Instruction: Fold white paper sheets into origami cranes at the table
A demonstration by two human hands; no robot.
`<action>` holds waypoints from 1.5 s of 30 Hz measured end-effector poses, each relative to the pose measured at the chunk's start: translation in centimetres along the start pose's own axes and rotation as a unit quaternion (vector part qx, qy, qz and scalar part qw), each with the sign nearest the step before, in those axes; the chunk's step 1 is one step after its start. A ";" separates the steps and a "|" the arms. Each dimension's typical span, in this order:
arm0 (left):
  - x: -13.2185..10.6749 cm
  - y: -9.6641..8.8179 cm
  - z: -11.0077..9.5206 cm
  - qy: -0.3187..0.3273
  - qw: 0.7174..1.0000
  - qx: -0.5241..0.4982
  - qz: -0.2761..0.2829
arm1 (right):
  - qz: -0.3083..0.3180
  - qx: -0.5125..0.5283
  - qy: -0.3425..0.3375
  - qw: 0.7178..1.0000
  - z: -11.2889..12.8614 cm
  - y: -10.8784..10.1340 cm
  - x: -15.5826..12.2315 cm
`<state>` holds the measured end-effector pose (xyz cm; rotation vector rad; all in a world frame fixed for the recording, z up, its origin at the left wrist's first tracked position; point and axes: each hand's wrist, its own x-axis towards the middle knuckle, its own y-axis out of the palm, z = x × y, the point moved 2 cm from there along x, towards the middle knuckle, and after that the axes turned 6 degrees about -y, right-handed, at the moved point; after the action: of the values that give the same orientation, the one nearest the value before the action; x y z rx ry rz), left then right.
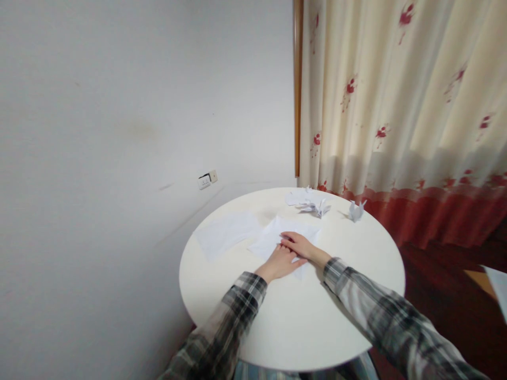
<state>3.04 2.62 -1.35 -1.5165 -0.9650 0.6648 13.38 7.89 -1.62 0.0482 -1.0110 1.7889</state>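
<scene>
Both my hands rest on a white sheet of paper (273, 238) that lies in the middle of a round white table (293, 322). My left hand (280, 262) lies flat on the sheet's near part, fingers stretched forward. My right hand (300, 245) lies flat across it just beyond, fingers pointing left and partly over the left hand's fingertips. Neither hand grips anything. Both sleeves are grey plaid.
A second white sheet (225, 233) lies to the left on the table. Folded paper figures (317, 207) and another one (355, 211) stand at the far edge with a loose sheet (296, 197). A white wall is left, a red-flowered curtain (404, 116) right.
</scene>
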 end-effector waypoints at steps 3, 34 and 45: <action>0.1 0.2 0.2 0.010 1.000 0.012 -0.002 | 0.044 -0.080 0.006 0.996 -0.9 -0.3 0.3; 1.0 0.3 4.3 -0.190 0.978 0.053 -0.064 | 0.112 -0.343 0.051 0.931 -3.1 -2.9 -0.4; -0.1 -2.4 1.3 -0.155 0.970 0.126 -0.141 | 0.049 -0.416 0.032 0.908 1.2 -2.4 0.1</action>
<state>1.42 3.23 0.72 -1.0447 -1.2532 0.7989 14.75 7.42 0.64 -0.5958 -1.6689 1.3007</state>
